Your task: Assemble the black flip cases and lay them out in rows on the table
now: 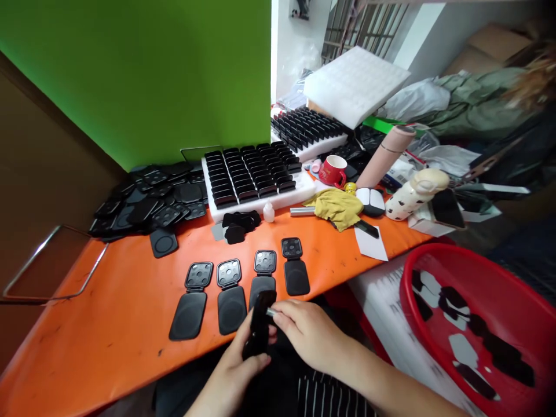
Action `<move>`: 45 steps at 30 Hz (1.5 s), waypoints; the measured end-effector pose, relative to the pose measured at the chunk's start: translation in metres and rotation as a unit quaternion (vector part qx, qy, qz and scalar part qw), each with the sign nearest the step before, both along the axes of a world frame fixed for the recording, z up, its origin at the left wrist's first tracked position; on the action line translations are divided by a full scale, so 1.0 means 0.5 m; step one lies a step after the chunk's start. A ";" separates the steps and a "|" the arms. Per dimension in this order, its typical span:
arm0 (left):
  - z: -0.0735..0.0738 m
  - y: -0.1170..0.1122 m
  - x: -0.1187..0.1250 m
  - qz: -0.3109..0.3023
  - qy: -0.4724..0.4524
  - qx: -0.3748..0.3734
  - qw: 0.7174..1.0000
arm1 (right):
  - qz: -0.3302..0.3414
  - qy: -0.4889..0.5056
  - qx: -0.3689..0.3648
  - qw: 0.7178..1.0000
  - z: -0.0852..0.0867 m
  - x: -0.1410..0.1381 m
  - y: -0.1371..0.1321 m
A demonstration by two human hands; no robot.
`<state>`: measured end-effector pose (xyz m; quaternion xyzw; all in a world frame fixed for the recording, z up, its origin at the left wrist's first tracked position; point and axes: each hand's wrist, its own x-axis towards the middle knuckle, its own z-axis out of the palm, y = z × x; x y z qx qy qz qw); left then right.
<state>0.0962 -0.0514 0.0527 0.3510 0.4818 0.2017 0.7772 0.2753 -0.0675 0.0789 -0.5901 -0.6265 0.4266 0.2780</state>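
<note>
My left hand [241,360] grips a black hinged plastic piece [259,336], held upright near the table's front edge. Between the fingers of my right hand [306,331] is a small silver metal rod [271,311], its tip against or very close to the black piece; the rest of the rod is hidden in my grip. Just beyond my hands, several similar black hinged pieces [232,310] lie unfolded in a row on the orange table [117,324]. Each has a square part with round recesses and a longer smooth panel. The nearest of them is partly covered by the held piece.
White foam trays [306,188] hold rows of upright black parts. A pile of black parts [147,202] lies at the back left. Black pads [237,225], a small white bottle [269,212], a yellow cloth [336,205] and a red mug [333,171] sit behind. A red basin [410,289] stands right.
</note>
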 end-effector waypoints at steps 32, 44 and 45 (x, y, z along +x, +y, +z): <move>0.028 0.019 0.010 0.004 0.303 0.550 0.778 | -0.132 0.118 -0.044 0.983 0.008 -0.030 -0.006; 0.027 0.030 0.001 -0.031 0.325 0.572 0.752 | -0.114 0.130 -0.056 0.983 0.006 -0.037 -0.008; 0.027 0.032 0.000 -0.035 0.325 0.568 0.755 | -0.116 0.128 -0.058 0.983 0.006 -0.036 -0.008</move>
